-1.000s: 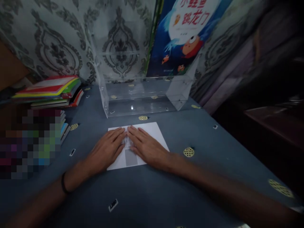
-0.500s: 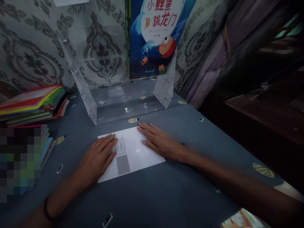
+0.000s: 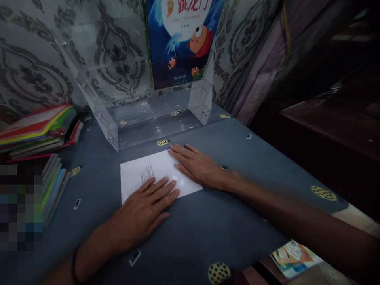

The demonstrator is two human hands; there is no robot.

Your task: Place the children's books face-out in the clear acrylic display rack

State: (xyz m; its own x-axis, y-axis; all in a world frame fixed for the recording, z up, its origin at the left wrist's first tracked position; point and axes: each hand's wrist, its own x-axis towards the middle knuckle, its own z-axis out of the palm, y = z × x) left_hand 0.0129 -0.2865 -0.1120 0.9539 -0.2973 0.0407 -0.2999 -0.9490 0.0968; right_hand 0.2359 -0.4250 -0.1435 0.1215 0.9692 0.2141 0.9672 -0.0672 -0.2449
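A white printed sheet (image 3: 132, 174), slightly glossy and with small lines of text, lies flat on the blue-grey tablecloth. Across its lower edge rests my left hand (image 3: 145, 206), fingers spread, hiding the lower part of the sheet. My right hand (image 3: 197, 166) lies flat over the sheet's right end, its fingertips at the upper edge. Neither hand grips anything. Whether the sheet is a single leaf or a thin booklet I cannot tell.
Behind the sheet stands a clear acrylic rack (image 3: 109, 130) holding a blue picture book (image 3: 178, 71) with fish on its cover. Stacked books (image 3: 44, 126) occupy the left side. A colourful picture (image 3: 292, 255) shows below the table edge at lower right.
My left hand has slid right and toward me, from the sheet's left edge to its lower edge, covering the grey block. My right hand stays on the right end. The view has shifted slightly.
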